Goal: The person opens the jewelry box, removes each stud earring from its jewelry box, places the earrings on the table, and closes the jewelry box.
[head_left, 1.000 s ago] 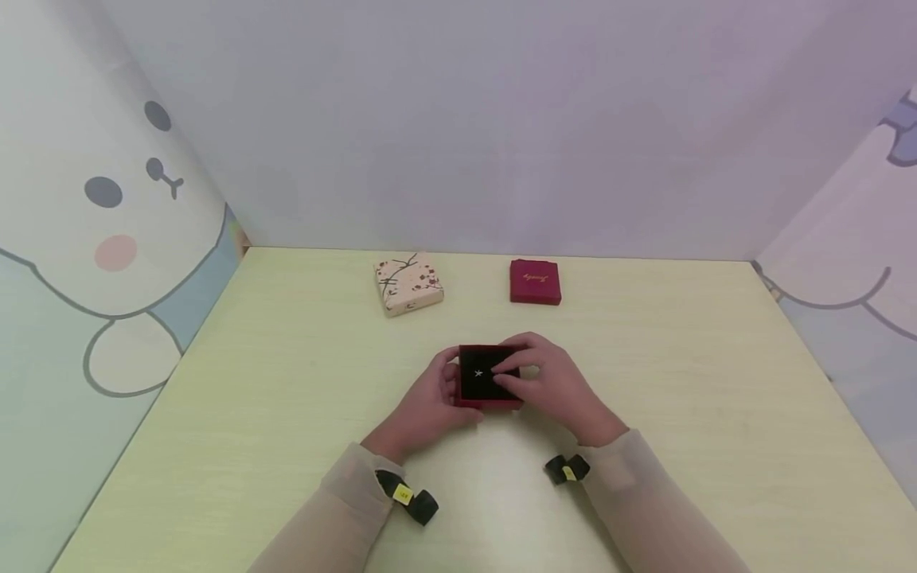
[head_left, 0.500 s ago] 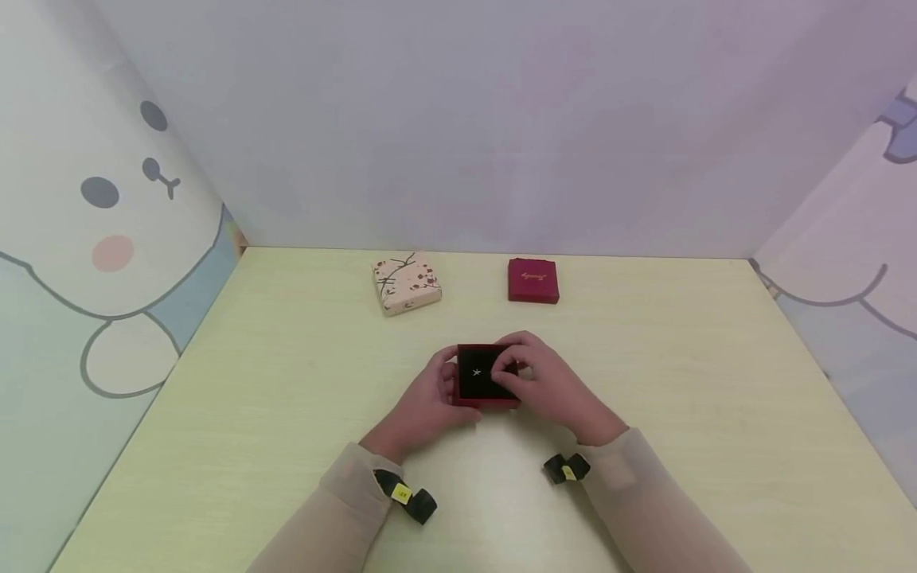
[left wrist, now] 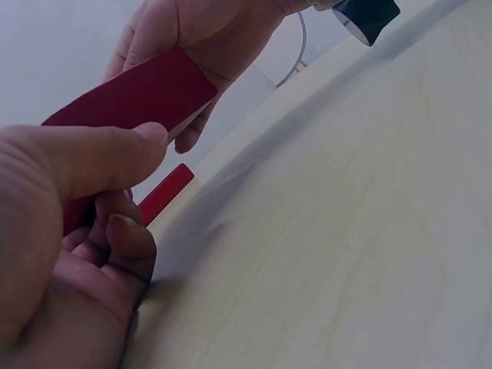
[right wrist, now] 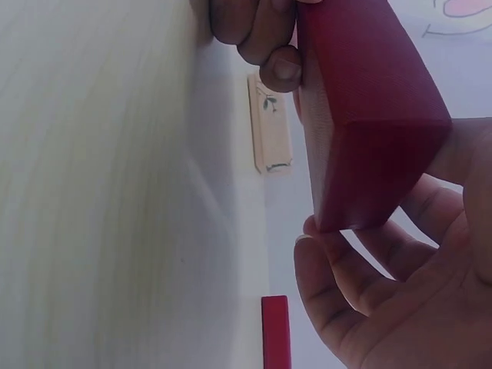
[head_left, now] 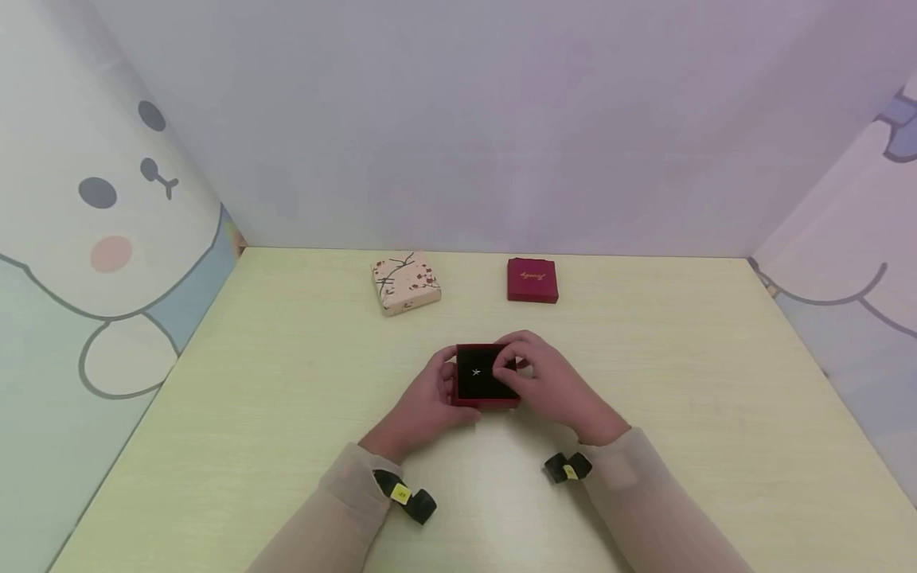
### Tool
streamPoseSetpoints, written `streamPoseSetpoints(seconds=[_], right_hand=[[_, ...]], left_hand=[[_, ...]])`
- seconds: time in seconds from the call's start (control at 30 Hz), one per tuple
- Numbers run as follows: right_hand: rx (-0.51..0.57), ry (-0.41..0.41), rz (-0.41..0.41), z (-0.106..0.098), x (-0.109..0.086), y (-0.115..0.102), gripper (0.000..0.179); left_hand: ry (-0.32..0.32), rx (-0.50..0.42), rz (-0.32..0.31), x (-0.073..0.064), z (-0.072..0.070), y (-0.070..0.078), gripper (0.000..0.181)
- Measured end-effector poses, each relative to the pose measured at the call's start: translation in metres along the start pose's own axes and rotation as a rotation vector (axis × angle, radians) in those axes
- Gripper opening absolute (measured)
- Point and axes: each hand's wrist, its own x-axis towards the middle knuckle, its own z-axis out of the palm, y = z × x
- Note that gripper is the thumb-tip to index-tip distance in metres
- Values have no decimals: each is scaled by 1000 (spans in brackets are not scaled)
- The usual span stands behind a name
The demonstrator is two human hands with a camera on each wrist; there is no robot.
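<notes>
A small red jewelry box (head_left: 493,403) with a black insert (head_left: 469,387) is held up between both hands, its open side facing the head camera. On the insert sits a tiny silver star-shaped piece (head_left: 476,372). My left hand (head_left: 424,406) grips the box's left end, thumb along the near side. At the other end, my right hand (head_left: 555,390) curls its lower fingers against the box (right wrist: 377,154). Its thumb and index tips meet over the right part of the insert; whatever lies between or beneath them is hidden.
A cream box with a blossom pattern (head_left: 406,284) lies farther back on the pale wooden table (head_left: 301,342). To its right is a dark red square lid (head_left: 532,281) with gold lettering. A printed curtain (head_left: 458,135) stands behind the table.
My right thumb and index finger, apart over the insert a second ago, have come together at their tips. The left hand and box stay nearly in place.
</notes>
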Motion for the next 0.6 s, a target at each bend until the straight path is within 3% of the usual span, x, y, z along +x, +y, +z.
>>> streamPoseSetpoints(seconds=[0.33, 0.6], right_hand=[[-18, -5, -20, -17, -2, 0, 10], [-12, 35, -11, -19, -2, 0, 7]], left_hand=[[0, 10, 3, 1, -1, -2, 102], [3, -3, 0, 0, 0, 0, 103]])
